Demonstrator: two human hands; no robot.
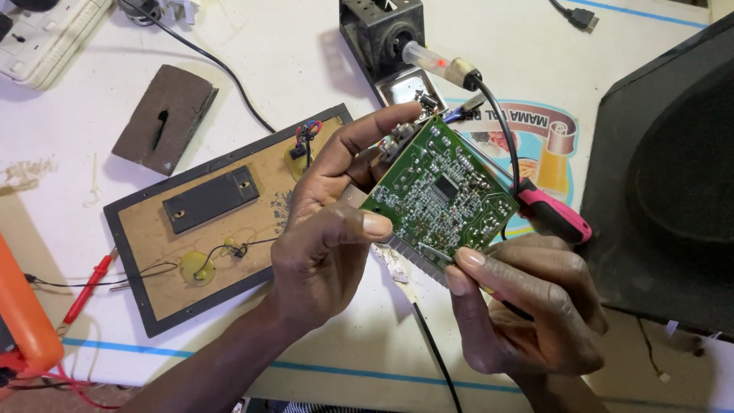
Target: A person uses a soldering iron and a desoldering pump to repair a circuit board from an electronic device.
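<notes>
My left hand (325,229) grips a green circuit board (440,195) by its left edge, solder side up, thumb on the near corner and fingers behind it. A ribbed metal heat sink (413,258) runs along the board's near edge. My right hand (527,306) pinches the board's near right corner with thumb and forefinger. It also holds a pink-handled tool (552,216) whose black cable runs up to the back.
A brown panel (145,229) with a black block and wired discs lies to the left. A soldering stand (384,34) sits at the back, a dark speaker cabinet (673,176) on the right, a red probe (88,288) and orange meter (23,313) at far left.
</notes>
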